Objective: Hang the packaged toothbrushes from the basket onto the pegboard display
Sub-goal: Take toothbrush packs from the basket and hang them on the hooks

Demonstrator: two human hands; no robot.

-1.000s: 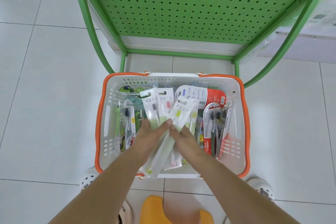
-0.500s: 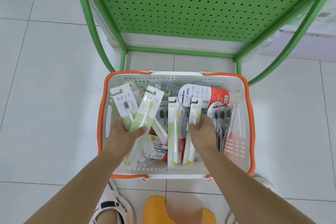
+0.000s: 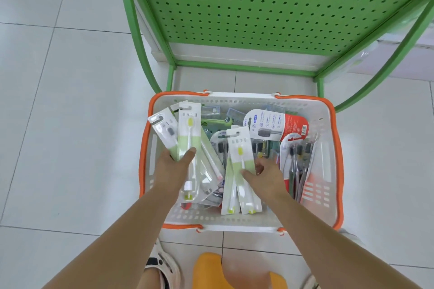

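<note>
Left hand (image 3: 172, 166) grips a fan of green toothbrush packs (image 3: 187, 134) over the basket (image 3: 328, 171); right hand (image 3: 267, 176) pinches two more packs (image 3: 239, 171) inside it, below the green pegboard (image 3: 270, 7).

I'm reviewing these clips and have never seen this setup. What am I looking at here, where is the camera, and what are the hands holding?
There is no machine: a person wears a camera on the head, looking down at their own bare arms. On the tiled floor stands a white basket with an orange rim, full of packaged toothbrushes. Behind it rises a green pegboard. The left hand grips a few green-and-white packs, lifted over the basket. The right hand grips more packs of the same kind.
</note>
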